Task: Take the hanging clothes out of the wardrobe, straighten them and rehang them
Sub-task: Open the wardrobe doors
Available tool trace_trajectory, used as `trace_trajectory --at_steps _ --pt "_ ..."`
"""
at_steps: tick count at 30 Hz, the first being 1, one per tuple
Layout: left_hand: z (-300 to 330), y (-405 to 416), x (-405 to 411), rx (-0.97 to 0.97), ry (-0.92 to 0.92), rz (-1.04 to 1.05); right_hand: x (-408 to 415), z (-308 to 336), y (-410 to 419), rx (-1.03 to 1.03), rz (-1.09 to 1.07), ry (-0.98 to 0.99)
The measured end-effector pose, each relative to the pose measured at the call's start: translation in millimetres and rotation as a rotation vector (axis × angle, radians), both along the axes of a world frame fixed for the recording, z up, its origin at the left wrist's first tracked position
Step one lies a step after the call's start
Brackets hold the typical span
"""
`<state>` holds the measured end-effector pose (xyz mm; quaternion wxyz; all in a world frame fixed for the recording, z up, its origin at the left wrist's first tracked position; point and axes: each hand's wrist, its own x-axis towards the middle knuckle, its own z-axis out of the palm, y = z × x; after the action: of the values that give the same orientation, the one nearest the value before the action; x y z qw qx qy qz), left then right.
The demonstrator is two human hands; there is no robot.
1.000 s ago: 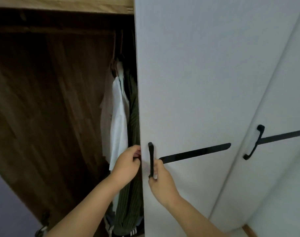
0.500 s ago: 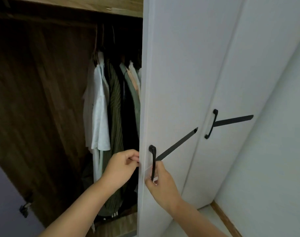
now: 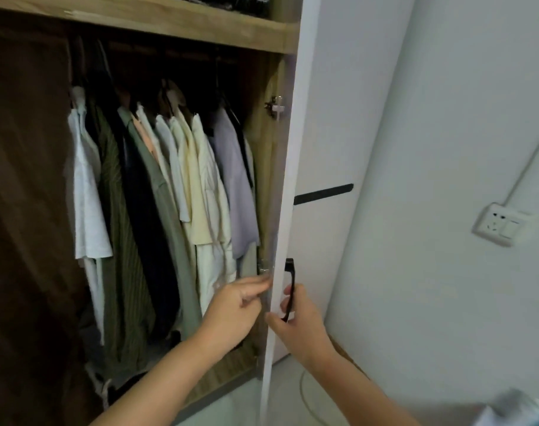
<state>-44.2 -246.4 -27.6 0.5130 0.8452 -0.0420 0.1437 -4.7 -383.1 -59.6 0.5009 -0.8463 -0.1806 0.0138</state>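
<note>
place: home bedroom | cues: wardrobe (image 3: 280,35) with hanging shirts (image 3: 176,186), white wall socket (image 3: 500,224)

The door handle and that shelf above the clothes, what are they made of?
The door handle, gripped by the right hand, looks like matte black metal, though painted plastic is possible: thin, dark, no shine. The shelf looks like light wood or wood-look board: pale brown with grain lines.
</note>
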Motion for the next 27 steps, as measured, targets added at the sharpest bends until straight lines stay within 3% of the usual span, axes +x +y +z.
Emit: trace_trajectory --at_steps 5,11,19,27 --pt "0.0 -50.3 22.5 -0.008 0.021 -0.131 15.8 -1.4 -47.5 0.038 -0.123 0.039" --pt "-5.3 -89.2 63.0 0.160 -0.019 -0.245 41.6 2.6 -93.3 0.045 -0.275 0.034" --pt "-1.7 -113.1 124.6 0.241 -0.006 -0.413 79.2 10.0 -128.3 0.133 -0.427 0.055" --pt "-20.0 -100.4 153.4 0.280 0.079 -0.409 109.0 15.4 -141.3 0.118 -0.523 0.103"
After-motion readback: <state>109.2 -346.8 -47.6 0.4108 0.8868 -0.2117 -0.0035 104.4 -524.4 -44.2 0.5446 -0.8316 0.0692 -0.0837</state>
